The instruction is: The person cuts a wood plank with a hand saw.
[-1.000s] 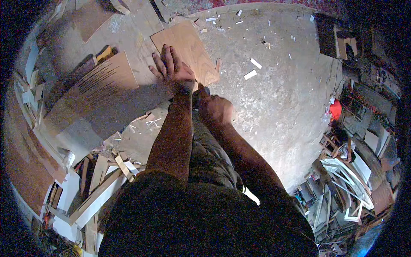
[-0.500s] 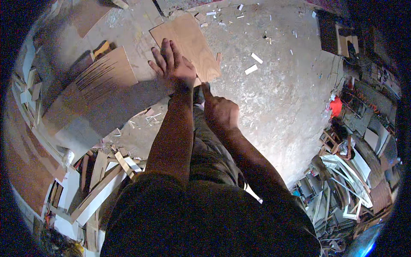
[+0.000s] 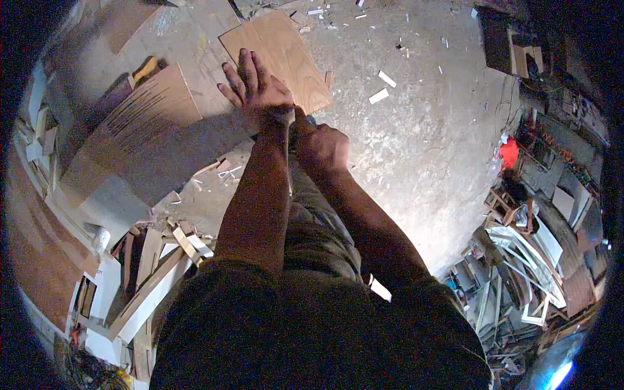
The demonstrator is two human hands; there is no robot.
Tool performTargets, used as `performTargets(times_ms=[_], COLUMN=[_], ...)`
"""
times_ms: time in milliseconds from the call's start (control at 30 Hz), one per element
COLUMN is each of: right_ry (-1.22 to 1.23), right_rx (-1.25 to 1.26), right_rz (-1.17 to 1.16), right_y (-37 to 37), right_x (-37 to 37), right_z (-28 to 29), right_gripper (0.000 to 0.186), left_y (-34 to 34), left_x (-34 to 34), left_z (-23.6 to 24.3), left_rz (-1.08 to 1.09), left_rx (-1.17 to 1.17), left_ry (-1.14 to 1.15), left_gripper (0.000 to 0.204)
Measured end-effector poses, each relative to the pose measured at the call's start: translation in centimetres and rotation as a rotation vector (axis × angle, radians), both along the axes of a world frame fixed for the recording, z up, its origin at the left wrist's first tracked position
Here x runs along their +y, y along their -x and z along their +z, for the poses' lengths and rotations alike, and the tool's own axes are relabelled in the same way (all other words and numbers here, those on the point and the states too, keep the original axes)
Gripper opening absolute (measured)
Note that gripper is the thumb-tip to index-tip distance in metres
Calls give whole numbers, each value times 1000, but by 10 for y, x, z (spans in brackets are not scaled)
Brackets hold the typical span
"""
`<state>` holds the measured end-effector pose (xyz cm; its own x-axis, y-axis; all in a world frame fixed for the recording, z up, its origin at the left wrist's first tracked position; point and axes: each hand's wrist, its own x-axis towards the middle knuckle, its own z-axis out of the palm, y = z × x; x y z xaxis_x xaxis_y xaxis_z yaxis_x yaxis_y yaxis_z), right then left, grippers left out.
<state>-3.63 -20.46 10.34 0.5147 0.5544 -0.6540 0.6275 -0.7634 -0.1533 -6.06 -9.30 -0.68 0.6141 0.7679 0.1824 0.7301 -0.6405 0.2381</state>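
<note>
A light-brown wooden board (image 3: 301, 68) lies angled at the top centre, over the edge of a larger pale sheet. My left hand (image 3: 259, 94) rests on its near left part, fingers spread. Just below and right, my right hand (image 3: 322, 146) is closed at the board's near edge, index finger pointing forward along a dark object that I cannot make out, largely hidden by the hand and left wrist. To the left lies a brown panel (image 3: 153, 107) with dark streaks, beside an object with a yellow handle (image 3: 146, 69).
Scrap timber and white strips (image 3: 153, 279) are piled at lower left. Broken frames (image 3: 533, 260), a red item (image 3: 509, 153) and dark boxes (image 3: 497, 42) line the right. Small white offcuts (image 3: 379, 95) are scattered over the concrete floor (image 3: 416, 162).
The surroundings have shifted slightly upward in the picture. My right hand moved rightward, then back left toward my left wrist. My left hand stays spread on the board.
</note>
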Motion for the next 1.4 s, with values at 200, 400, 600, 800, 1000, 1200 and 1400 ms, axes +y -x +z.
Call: performTargets(times_ms=[200,400,600,800,1000,1200,1400], right_ry=[54,-35,-131,40,20,38,132], right_rx=[45,45,-2,78,94,60,125], right_rz=[-48,-60,-130,-96,-72,-99,-148], right_y=[3,5,8,7,8,9,6], right_x=[-16,-16,-19,-12,-19,-21,-19], right_z=[3,-6,-9,0,-3,-6,18], right_gripper=[58,56,57,42,62,41,29], left_y=[-1,-3,-2,-1,0,-1,0], left_x=[0,-1,0,-1,-2,0,-1], left_z=[0,-4,-11,-12,-9,-12,-11], left_rz=[5,28,31,27,24,25,37], left_rx=[-51,-88,-24,-47,-58,-16,20], left_ry=[-24,-38,-37,-35,31,-13,-45], left_gripper=[49,50,52,56,58,59,58])
